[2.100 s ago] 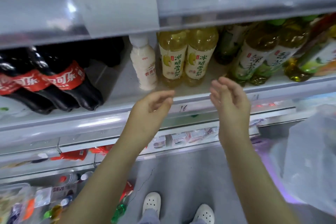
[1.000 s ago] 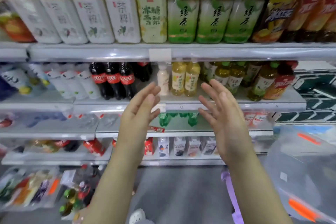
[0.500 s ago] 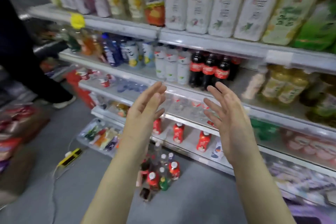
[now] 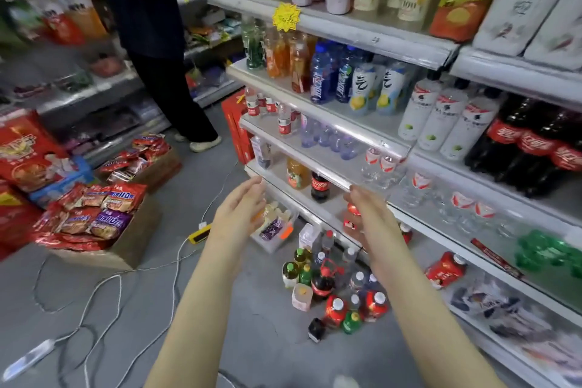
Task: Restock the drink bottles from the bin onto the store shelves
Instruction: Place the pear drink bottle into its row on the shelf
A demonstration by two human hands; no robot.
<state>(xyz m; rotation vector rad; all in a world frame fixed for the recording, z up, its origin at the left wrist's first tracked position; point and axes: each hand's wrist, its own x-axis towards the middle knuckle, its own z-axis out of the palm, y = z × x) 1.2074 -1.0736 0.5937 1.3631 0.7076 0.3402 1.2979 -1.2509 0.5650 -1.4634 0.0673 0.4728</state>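
Plastic bottles (image 4: 322,285) below — hands (image 4: 237,217) (image 4: 370,214) open, apart

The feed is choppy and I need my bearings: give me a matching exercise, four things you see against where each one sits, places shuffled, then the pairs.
Things:
1 yellow star tag
2 loose bottle cluster
3 snack packets
4 large cola bottles

Places:
A in a cardboard box, left
B on the right-hand shelf
C on the front edge of the upper shelf
D standing on the floor, centre

Pairs: 1-C, 2-D, 3-A, 4-B.
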